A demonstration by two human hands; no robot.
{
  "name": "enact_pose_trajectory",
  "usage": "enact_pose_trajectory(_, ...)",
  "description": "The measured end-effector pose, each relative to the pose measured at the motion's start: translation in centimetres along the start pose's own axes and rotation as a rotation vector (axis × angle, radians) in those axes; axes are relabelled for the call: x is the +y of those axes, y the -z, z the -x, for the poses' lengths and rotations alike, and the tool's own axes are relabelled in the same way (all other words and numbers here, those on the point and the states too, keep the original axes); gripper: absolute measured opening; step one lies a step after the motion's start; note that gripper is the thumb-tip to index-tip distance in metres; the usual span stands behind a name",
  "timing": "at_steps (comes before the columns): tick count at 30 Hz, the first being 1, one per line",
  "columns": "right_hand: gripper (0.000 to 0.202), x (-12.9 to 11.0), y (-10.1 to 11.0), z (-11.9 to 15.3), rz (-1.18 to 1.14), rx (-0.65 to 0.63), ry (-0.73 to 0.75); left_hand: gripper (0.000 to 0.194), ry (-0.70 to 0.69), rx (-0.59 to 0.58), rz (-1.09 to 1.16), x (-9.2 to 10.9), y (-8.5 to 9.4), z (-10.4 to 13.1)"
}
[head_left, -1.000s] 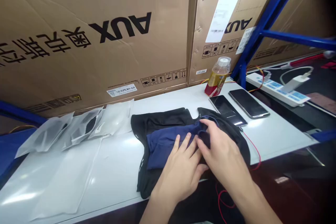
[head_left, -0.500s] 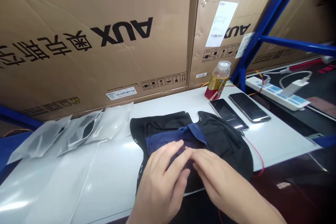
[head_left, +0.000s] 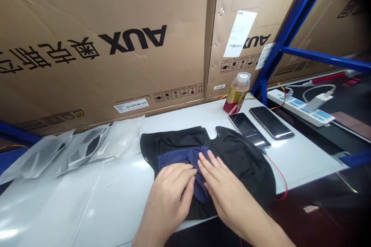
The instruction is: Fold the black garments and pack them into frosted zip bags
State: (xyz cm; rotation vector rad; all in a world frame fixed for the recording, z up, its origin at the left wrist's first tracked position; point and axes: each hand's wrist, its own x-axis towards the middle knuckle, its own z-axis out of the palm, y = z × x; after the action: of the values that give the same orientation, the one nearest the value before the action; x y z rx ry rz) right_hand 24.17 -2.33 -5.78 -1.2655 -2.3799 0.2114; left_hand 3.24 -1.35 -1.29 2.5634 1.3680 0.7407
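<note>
A folded navy cloth (head_left: 176, 156) lies atop a spread black cloth (head_left: 243, 164) on a white counter (head_left: 124, 193), a person's two hands upon it. The right hand (head_left: 222, 185) rests flat, fingers extended and close together across the navy fabric; the left hand (head_left: 171, 191) curls at its near left part, thumb close to the fingers, though whether it pinches any fabric cannot be told. Two dark-screened phones (head_left: 249, 130) lie just right of the black cloth, near a capped bottle (head_left: 237, 94). Translucent bags (head_left: 82, 148) lie at left, before large AUX cartons (head_left: 130, 69) lining the back.
</note>
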Motion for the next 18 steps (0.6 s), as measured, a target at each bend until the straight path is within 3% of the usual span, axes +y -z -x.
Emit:
enact_pose_trajectory(2,0.070,-0.5,-0.3,0.0,-0.008,-0.015,-0.005,0.034,0.030,0.012,-0.060,-0.2,0.1,0.1)
enact_pose_trajectory(4,0.071,-0.3,0.4,0.0,-0.113,-0.028,-0.028,0.047,0.001,-0.069,-0.155,-0.4,-0.4,0.2)
enact_pose_trajectory(8,0.057,0.9,2.3,-0.4,-0.250,0.137,-0.243,0.063,-0.038,-0.197,-0.297,-0.7,-2.2,0.5)
enact_pose_trajectory(10,0.056,1.1,2.2,-0.6,-0.179,0.134,-0.212,0.063,-0.035,-0.209,-0.324,-0.8,-2.7,0.7)
enact_pose_trajectory(13,0.061,0.8,0.9,-0.5,-0.070,-0.004,-0.061,0.064,-0.040,-0.211,-0.329,-0.9,-2.8,0.9)
enact_pose_trajectory(16,0.063,0.6,0.2,-0.2,-0.052,-0.037,-0.058,0.064,-0.038,-0.210,-0.317,-0.9,-2.7,1.0)
enact_pose_trajectory(18,0.058,0.8,0.5,-0.2,-0.080,0.009,-0.118,0.064,-0.028,-0.210,-0.305,-0.9,-2.7,1.0)
